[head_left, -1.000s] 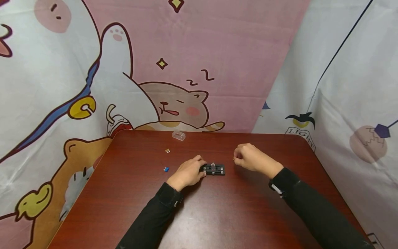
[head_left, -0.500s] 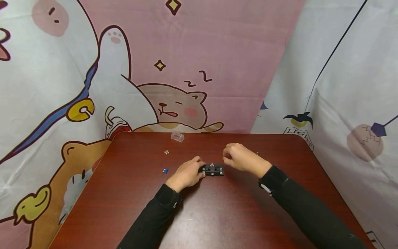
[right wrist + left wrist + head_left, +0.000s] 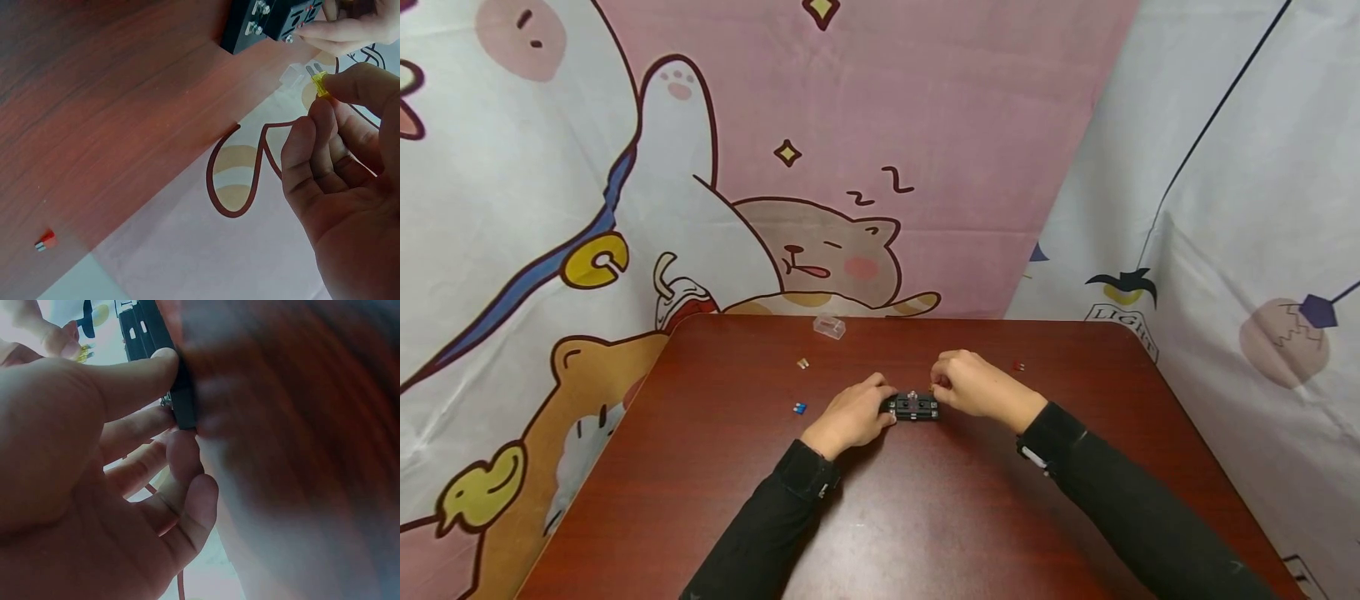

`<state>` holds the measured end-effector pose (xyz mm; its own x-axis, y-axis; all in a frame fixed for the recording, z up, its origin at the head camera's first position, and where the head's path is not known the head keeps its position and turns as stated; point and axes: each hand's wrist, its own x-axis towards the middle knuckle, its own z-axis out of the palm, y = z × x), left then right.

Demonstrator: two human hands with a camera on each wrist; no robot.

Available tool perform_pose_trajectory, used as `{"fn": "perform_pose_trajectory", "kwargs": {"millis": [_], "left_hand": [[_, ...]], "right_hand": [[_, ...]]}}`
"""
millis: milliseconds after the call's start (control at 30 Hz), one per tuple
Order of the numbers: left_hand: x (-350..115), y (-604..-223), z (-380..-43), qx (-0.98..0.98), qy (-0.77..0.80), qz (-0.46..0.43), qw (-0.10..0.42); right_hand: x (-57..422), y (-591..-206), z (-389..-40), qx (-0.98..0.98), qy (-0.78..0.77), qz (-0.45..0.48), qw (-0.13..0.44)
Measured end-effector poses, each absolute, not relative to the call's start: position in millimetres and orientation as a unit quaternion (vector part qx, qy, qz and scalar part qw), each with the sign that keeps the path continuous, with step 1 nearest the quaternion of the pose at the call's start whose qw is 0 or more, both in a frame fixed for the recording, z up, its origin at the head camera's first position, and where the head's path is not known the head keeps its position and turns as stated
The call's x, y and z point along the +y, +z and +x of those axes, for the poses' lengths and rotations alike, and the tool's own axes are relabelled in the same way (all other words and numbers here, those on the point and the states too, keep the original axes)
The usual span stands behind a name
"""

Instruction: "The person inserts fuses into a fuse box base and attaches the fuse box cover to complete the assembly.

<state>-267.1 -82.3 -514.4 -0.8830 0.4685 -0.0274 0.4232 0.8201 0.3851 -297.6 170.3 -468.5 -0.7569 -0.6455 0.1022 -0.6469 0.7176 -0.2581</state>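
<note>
My R hand (image 3: 973,385) has the yellow fuse (image 3: 321,83) pinched btwn thumb & fingertip, held up off the table (image 3: 880,533) just beyond the far R corner of the black block (image 3: 916,407). Fuse's long axis is tilted: colored end in my grip, prongs (image 3: 314,70) sticking out free. In the R wrist view they aim up & left, toward the block side, w/ a gap btwn them and it.

My L hand (image 3: 848,414) grips the block's L end, thumb on the near side, index on the far side. Block lies flat, long axis running L-R, roughly parallel to the table's far edge; its R end sticks out past my L fingers.

Room: wide stretch of tabletop on the near side, more to the R under my R forearm. On the far side, a shorter strip up to the far edge, where a clear plastic box (image 3: 829,327) sits nr the patterned cloth (image 3: 970,125). Off to the L of the block: blue fuse (image 3: 800,408), w/ the tan fuse (image 3: 803,363) farther back. Red fuse (image 3: 1018,366) lies well to the R, just beyond my R wrist, prongs visible.
</note>
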Motion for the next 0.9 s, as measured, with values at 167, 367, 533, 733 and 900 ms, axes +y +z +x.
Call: {"fn": "perform_pose_trajectory", "kwargs": {"millis": [167, 367, 533, 733, 900], "left_hand": [[-82.1, -513.6, -266.4, 0.951, 0.192, 0.235, 0.059], [-82.8, -514.1, -267.0, 0.950, 0.194, 0.236, 0.057], [-83.7, -515.6, -268.1, 0.951, 0.192, 0.236, 0.056], [-83.8, -515.9, -268.4, 0.952, 0.188, 0.235, 0.061], [-83.1, -514.5, -267.3, 0.952, 0.188, 0.230, 0.068]], "right_hand": [[167.6, -471.8, -296.6, -0.925, 0.137, 0.355, 0.002], [164.1, -476.5, -295.7, -0.924, 0.134, 0.357, -0.002], [160.7, -480.6, -294.9, -0.925, 0.135, 0.355, -0.013], [158.3, -483.8, -294.4, -0.926, 0.134, 0.352, -0.024], [157.0, -484.8, -294.2, -0.927, 0.130, 0.350, -0.023]]}}
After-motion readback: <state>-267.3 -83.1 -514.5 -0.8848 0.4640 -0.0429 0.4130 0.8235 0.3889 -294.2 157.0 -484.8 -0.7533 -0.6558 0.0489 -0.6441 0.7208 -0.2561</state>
